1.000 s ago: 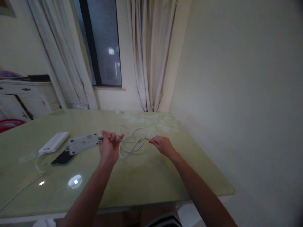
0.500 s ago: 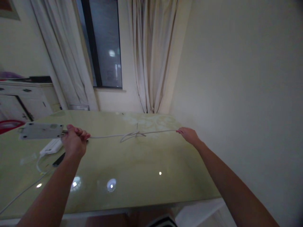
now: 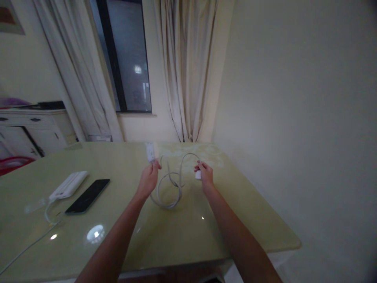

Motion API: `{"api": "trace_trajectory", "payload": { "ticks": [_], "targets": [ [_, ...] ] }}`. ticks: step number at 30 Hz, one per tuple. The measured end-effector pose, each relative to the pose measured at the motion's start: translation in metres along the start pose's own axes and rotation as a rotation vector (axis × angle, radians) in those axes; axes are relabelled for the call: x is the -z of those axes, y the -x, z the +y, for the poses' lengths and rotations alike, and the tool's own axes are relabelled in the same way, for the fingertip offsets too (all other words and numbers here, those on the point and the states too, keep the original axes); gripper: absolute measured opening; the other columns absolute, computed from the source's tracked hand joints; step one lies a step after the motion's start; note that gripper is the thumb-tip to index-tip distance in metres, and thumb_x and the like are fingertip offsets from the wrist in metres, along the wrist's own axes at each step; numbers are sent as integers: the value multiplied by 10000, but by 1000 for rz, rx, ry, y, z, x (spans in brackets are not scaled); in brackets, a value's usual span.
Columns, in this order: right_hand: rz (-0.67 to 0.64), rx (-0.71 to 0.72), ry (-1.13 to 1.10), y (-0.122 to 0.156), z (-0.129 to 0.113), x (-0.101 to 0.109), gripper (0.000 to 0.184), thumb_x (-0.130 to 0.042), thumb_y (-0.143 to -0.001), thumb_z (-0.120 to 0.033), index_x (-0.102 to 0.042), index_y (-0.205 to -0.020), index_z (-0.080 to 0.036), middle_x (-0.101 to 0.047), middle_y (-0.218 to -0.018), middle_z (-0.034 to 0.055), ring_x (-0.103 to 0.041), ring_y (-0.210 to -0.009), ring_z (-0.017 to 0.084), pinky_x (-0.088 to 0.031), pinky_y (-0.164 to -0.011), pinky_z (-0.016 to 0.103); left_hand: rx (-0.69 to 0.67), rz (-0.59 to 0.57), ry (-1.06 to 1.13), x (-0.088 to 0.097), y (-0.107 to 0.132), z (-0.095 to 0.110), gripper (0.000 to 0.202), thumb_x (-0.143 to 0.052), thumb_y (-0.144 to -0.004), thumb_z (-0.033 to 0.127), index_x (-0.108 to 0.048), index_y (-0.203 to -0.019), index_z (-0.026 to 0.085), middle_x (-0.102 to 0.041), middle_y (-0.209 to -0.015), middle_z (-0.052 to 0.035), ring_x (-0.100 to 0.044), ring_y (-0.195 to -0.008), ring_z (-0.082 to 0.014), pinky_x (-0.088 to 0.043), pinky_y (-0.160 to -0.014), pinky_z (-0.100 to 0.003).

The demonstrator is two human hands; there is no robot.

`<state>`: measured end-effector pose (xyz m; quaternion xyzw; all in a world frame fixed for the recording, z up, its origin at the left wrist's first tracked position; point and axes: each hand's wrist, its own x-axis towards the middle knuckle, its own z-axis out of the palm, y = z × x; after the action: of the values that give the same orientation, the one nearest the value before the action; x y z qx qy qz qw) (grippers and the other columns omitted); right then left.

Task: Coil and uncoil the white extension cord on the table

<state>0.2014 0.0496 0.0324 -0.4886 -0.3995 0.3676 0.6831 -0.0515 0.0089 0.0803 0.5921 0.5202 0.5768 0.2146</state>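
Note:
My left hand (image 3: 147, 180) is closed at the near end of a white power strip (image 3: 150, 151), which points away from me and looks blurred. A pale power cord (image 3: 169, 206) hangs in loose loops between my hands, low over the table. In my right hand (image 3: 207, 175), the closed fingers pinch the cord near its other end. Beneath those fingers shows a small white block (image 3: 198, 175), which looks like the plug. Both hands are above the middle of the table, a short way apart.
The glossy greenish table (image 3: 176, 243) has a wall along its right. Left of my hands lie a black phone (image 3: 88, 196) and a white power bank-like box (image 3: 69, 184) with a white cable (image 3: 29, 247). Curtains (image 3: 188, 70) and a white cabinet (image 3: 32, 129) stand behind.
My hands have come together from a wide spread, so the taut cord has slackened into loops. The power strip has moved right, turned to point away, and uncovered the phone.

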Motion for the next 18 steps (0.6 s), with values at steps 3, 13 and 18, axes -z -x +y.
{"api": "trace_trajectory", "payload": {
  "ticks": [3, 13, 18],
  "targets": [
    [-36, 81, -13, 19, 9, -8, 454, -676, -783, -510, -734, -1046, -145, -714, -731, 30, -644, -627, 156, -486, -580, 251, -78, -113, -170, -17, 5, 11, 526, -368, -978, 565, -648, -695, 221, -506, -529, -5, -505, -536, -200, -318, -573, -304],
    [-353, 292, 352, 47, -5, -9, 266, -551, -914, -370, -750, -871, -198, -729, -783, 32, -647, -710, 178, -492, -685, 273, -291, -361, -320, -34, 34, 45, 467, -391, -1011, 509, -574, -685, 229, -609, -617, -40, -547, -578, -187, -280, -610, -303],
    [-303, 378, 373, 50, -3, -11, 188, -581, -879, -320, -735, -873, -213, -749, -922, 74, -674, -885, 221, -536, -826, 326, -311, -407, -316, -34, 40, 58, 504, -461, -979, 564, -538, -624, 215, -543, -567, -11, -443, -532, -146, -253, -578, -297]
  ]
}}
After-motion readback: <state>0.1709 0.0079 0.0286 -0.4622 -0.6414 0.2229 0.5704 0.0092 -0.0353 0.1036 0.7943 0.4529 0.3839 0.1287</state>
